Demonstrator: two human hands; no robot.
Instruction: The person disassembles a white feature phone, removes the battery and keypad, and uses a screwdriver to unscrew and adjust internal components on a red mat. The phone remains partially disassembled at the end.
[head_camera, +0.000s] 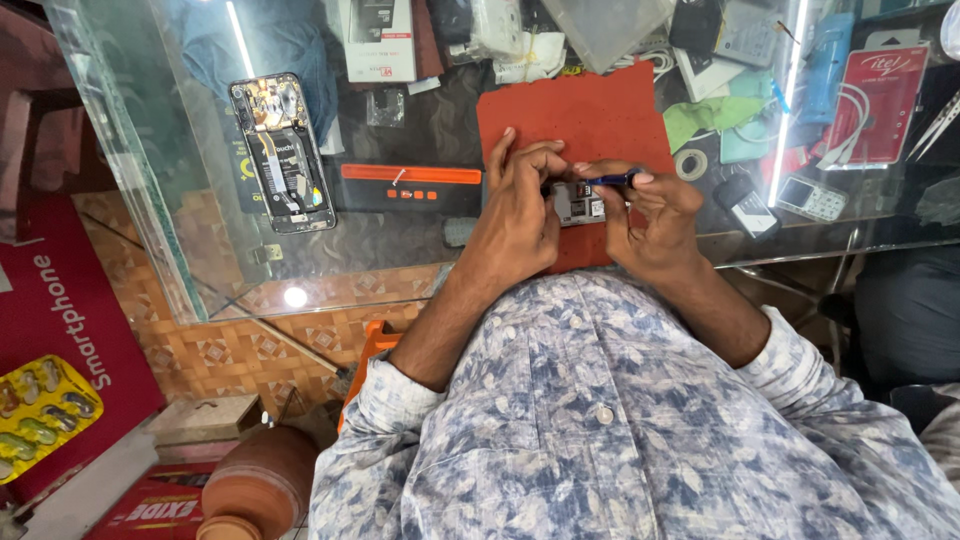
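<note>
On a red mat (575, 110) lying on a glass counter (150, 180), my left hand (520, 205) holds a small opened phone (579, 203) by its left side. My right hand (650, 215) steadies the phone's right side and grips a blue-handled screwdriver (612, 180), held level across the top of the device. Both hands are close together at the near edge of the mat.
An opened smartphone (282, 150) with exposed internals lies at the left on the glass. An orange-and-black box (410, 185), a small keypad phone (812, 198), a red package (880, 105), tape roll (690, 163) and clutter fill the far side. A clay pot (262, 485) stands on the floor.
</note>
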